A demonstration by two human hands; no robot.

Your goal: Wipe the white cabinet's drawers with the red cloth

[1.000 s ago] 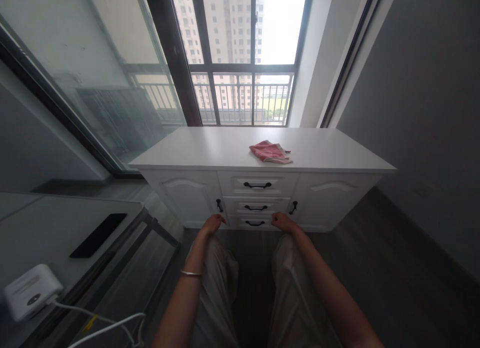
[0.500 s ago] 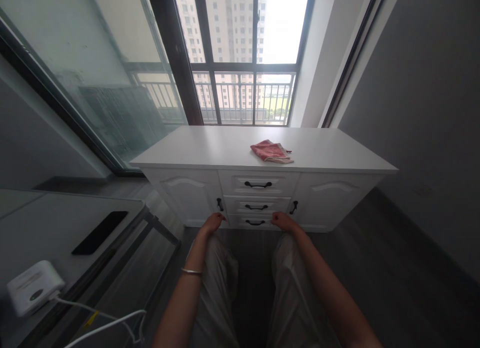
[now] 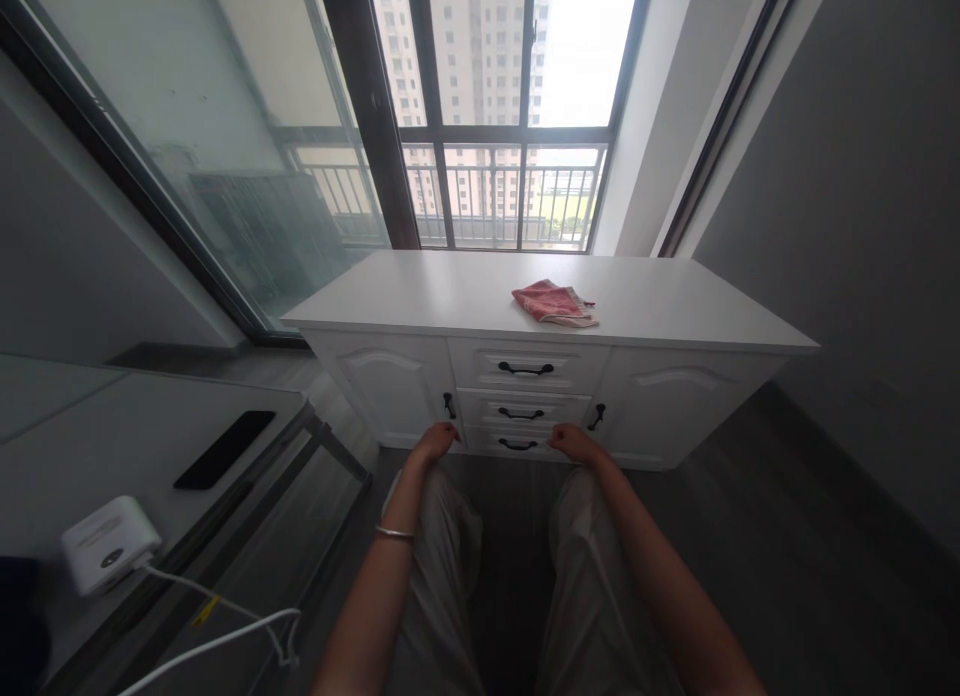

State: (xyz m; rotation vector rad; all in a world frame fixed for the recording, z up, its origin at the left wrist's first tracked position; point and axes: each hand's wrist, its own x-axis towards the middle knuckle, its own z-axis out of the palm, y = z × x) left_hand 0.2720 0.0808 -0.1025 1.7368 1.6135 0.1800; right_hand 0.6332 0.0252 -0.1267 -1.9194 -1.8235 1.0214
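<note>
My left hand [image 3: 436,441] rests by my left knee with its fingers curled in, and nothing shows in it. Over my right knee, my right hand [image 3: 576,443] is closed in a loose fist, also with nothing visible in it. Both are in front of a white cabinet [image 3: 382,386] with black handles, whose three middle drawers and two side doors are closed. The lowest drawer [image 3: 517,443] lies behind and between my hands. On the cabinet top is a crumpled pink-red cloth [image 3: 551,303] with a pale edge.
At the left stands a table [image 3: 75,416] bearing a black phone [image 3: 225,450] and a white box-shaped device [image 3: 111,544]. A white cable [image 3: 217,644] loops off its edge. Behind the cabinet are a sliding glass door [image 3: 255,176] and balcony railings; a grey wall [image 3: 862,206] rises at right.
My view has turned slightly left, so the cabinet, cloth and table appear farther right. My hands keep nearly the same pose over my knees. The cloth lies unchanged on the cabinet.
</note>
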